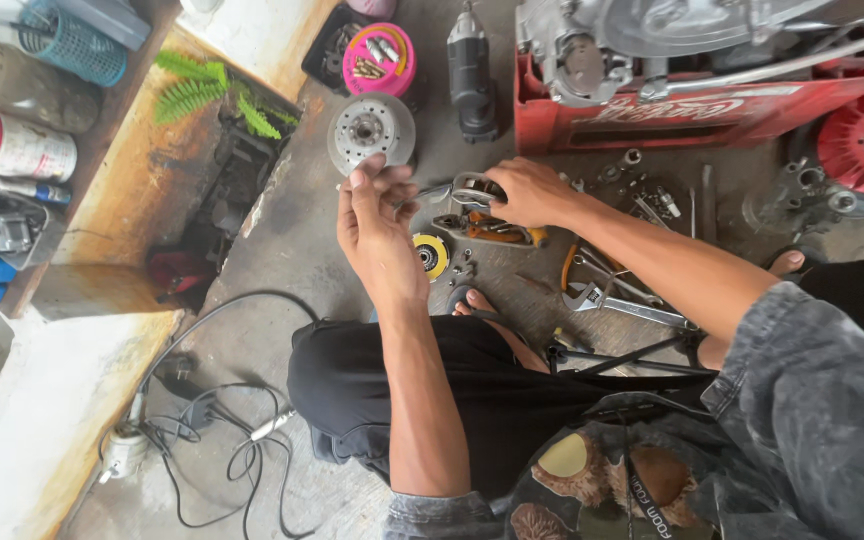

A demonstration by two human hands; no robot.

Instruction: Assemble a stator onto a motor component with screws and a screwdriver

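A grey metal hand tool with curved looped handles [472, 190], possibly locking pliers, sits low over the concrete floor [292, 250], just in front of the person's knees. The right hand [527, 192] wraps its grip closed around the tool's handles, covering most of them, so the tool's exact kind is hard to make out. Its thin tip reaches toward the left hand [377, 225], which is raised with the grip pinched shut, thumb against fingertips; whatever small part it may pinch is too small to tell.

Beneath the tool lie an orange-handled tool [492, 232] and a small yellow and black disc [432, 255]. Beyond the left hand rests a round silver metal hub [370, 130]. Farther off, a round pink plastic container [379, 60] holds small metal pieces, and a red plastic crate [712, 115] carries a grey engine part [592, 50], cut off by the top edge. Loose spanners [622, 300] lie by the right forearm.
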